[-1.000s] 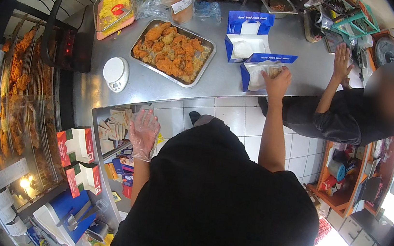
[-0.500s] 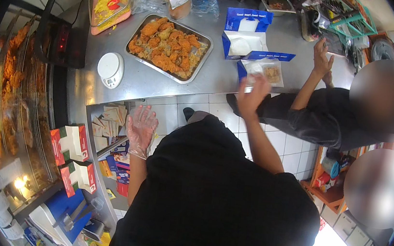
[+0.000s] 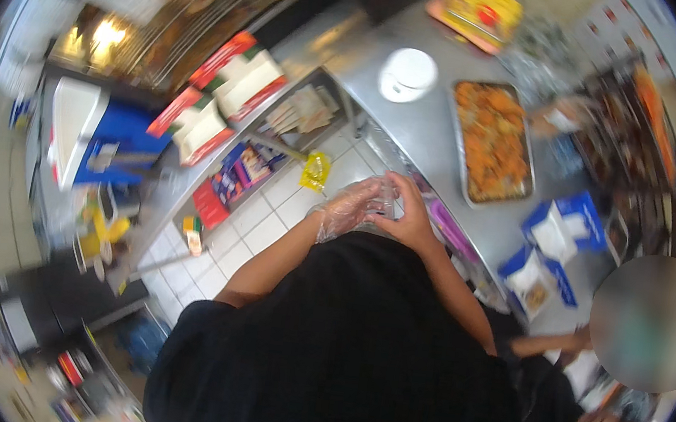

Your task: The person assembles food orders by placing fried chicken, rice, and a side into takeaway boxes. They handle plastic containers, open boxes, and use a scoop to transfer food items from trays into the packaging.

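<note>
My left hand wears a clear plastic glove and is held in front of my body, fingers stretched toward the right. My bare right hand meets it at the fingertips. Between its thumb and fingers is some clear plastic; whether this is the glove's loose end or a separate piece cannot be made out. Both hands are over the floor, short of the steel counter. On that counter lie a metal tray of fried chicken, a white scale and two blue-and-white boxes, one holding food.
A co-worker's arm reaches to the counter at the right. Red-and-white cartons stand on the left counter, by a heated display. Below are shelves with packets. A yellow packet is near the floor tiles. A tray of yellow food is at the back.
My view has turned left, so the counter now appears at the right. My right hand has left the boxes and come together with my gloved left hand.
</note>
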{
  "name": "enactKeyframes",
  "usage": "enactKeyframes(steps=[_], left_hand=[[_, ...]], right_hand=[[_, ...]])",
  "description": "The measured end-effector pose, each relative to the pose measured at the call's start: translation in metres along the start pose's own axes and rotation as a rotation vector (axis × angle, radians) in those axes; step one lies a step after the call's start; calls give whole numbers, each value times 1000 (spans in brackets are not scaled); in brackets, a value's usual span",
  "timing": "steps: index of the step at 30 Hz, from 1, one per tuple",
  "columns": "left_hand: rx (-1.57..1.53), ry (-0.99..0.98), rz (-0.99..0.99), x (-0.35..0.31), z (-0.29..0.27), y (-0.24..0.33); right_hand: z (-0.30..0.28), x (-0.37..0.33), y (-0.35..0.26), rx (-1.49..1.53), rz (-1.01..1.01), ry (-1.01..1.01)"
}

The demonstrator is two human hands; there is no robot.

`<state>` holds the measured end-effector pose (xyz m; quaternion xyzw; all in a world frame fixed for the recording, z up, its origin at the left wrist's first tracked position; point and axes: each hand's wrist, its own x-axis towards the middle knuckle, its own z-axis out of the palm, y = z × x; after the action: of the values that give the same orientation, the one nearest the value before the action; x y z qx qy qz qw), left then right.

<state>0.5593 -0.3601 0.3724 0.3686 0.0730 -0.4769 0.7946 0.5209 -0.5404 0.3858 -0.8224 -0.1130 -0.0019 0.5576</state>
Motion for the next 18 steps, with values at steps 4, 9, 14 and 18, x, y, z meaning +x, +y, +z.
enactKeyframes(steps=[4, 9, 14, 18], left_hand=[[-23, 128, 55, -37, -36, -5], [-47, 326, 225, -78, -56, -16], [60, 640, 292, -146, -73, 17], [380, 747, 344, -175, -140, 8]], right_hand=[[46, 23, 9, 278, -53, -74], [100, 42, -4, 311, -232, -259], [154, 66, -18, 228, -19, -457], [197, 77, -35, 171, 46, -463]])
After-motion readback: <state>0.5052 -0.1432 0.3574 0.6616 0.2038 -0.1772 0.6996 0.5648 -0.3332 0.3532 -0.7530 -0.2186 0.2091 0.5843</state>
